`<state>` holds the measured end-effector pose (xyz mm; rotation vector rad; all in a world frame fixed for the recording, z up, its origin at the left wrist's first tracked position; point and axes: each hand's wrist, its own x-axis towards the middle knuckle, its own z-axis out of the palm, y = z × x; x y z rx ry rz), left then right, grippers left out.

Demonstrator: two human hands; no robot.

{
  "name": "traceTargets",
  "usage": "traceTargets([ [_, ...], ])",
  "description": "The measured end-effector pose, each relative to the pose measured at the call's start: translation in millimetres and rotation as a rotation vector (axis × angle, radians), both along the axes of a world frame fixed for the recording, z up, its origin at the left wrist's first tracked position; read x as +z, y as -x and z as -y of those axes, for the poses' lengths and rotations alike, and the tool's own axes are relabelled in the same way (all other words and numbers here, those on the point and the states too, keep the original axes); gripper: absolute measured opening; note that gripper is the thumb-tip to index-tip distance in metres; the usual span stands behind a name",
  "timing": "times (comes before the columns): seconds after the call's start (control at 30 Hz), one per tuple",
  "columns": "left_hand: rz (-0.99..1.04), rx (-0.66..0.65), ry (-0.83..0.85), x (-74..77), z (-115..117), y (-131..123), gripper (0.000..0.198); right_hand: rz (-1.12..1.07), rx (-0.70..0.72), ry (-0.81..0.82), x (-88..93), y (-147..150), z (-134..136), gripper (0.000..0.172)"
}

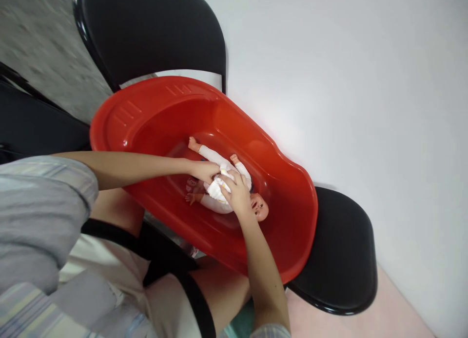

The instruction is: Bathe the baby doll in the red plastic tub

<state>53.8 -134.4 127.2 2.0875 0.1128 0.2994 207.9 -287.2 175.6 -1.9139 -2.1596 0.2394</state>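
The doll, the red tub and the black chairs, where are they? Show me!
doll (219, 201): head view, on its white-clothed belly.
red tub (292, 182): head view, on its inner side wall.
black chair (343, 245): head view, on the seat under the tub's end.

Baby doll (219, 191) — white-clothed, lying flat — in red tub (285, 191)

Both arms reach forward, left hand (204, 170) and right hand (238, 194) touching.

head cam | 1 view, rolled sideways | looks steeply down, close over red tub (292, 221) | black chairs (343, 260) under tub, wall beyond it
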Motion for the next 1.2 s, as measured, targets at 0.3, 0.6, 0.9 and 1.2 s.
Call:
traceTargets([
  [0.3,-0.059,-0.033,0.036,-3.8,-8.1,0.1,0.031,-0.118,-0.192,0.045,-2.9,9.9,-1.1,0.056],
  [0.6,-0.103,0.021,0.011,7.0,-15.8,7.2,0.055,-0.282,-0.231,0.023,-3.2,1.6,3.7,0.052],
  [0.9,-0.096,0.263,0.079,-2.0,-29.4,6.8,0.059,-0.289,-0.302,-0.061,0.6,-9.1,9.6,0.048],
  [1.2,0.166,0.708,0.414,-1.6,-59.1,14.5,0.085,0.103,-0.026,0.373,6.0,0.3,-3.2,0.049],
])
